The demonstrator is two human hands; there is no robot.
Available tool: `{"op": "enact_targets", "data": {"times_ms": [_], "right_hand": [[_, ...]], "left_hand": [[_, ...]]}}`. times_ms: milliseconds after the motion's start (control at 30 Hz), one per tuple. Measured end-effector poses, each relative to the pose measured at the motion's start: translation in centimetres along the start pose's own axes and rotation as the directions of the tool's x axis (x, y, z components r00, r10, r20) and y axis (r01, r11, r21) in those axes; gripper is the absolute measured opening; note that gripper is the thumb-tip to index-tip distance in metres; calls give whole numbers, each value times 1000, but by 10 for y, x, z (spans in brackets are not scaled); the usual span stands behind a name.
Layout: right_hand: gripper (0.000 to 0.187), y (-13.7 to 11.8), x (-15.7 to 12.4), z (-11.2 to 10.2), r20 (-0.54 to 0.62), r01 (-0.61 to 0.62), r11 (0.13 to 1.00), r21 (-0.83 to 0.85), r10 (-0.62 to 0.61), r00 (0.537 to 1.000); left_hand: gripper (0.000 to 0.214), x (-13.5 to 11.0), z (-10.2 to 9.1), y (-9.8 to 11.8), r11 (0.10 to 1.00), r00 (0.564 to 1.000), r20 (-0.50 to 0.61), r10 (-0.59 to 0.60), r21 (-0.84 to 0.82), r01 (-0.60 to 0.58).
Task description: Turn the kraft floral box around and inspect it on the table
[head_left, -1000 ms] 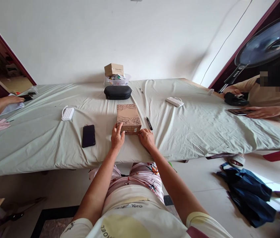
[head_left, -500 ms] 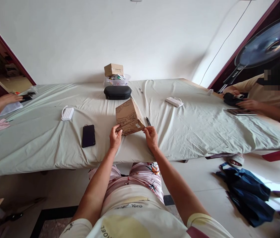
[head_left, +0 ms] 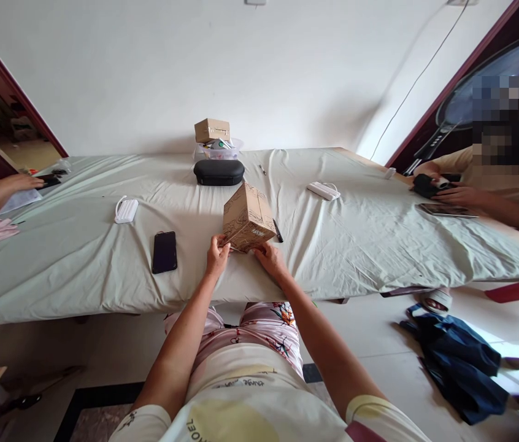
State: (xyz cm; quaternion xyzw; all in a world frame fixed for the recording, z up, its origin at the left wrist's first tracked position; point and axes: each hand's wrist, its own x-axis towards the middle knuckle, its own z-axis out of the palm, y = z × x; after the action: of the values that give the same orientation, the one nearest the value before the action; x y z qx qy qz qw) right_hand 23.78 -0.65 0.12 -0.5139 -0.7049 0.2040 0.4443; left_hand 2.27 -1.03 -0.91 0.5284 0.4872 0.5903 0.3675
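A brown cardboard box [head_left: 249, 215] with dark line drawings stands turned at an angle on the cloth in front of me. My left hand [head_left: 218, 255] pinches its lower near edge at the left. My right hand [head_left: 269, 258] has its fingers curled against the bottom edge on the right; the fingertips are partly hidden by the box. A black pen [head_left: 278, 231] lies just beyond the box's right side. To the left of my left hand is a dark phone [head_left: 164, 252], lying flat.
A black case [head_left: 219, 172] lies behind the box, before a clear tub [head_left: 204, 151] topped by a small carton [head_left: 212, 130]. White power banks [head_left: 126, 210] rest left and right on the cloth. Other people's hands [head_left: 23, 182] work at both table ends.
The box has turned and its flat, slanted shape now reads as a fuller block with its top face showing. My right hand has moved left and lower along its edge.
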Motion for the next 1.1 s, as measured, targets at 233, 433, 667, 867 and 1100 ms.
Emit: {"op": "enact_targets", "data": {"times_ms": [233, 433, 667, 867, 1100], "right_hand": [[17, -8, -1, -3, -25, 0, 999, -38, -1, 1000], [17, -6, -1, -2, -42, 0, 1000, -22, -1, 999], [21, -5, -1, -1, -54, -24, 999, 40, 27, 998], [24, -10, -2, -4, -76, -23, 1000, 10, 23, 997], [18, -12, -2, -6, -57, -59, 998, -8, 59, 997]], "left_hand": [[25, 0, -3, -1, 994, 999, 52, -11, 106, 6], [22, -1, -4, 0, 990, 999, 43, -4, 141, -2], [22, -2, -2, 5, 990, 999, 54, -5, 144, -2], [25, -2, -4, 7, 977, 996, 86, 19, 210, -37], [13, -4, -4, 17, 932, 994, 111, -18, 363, -23]]}}
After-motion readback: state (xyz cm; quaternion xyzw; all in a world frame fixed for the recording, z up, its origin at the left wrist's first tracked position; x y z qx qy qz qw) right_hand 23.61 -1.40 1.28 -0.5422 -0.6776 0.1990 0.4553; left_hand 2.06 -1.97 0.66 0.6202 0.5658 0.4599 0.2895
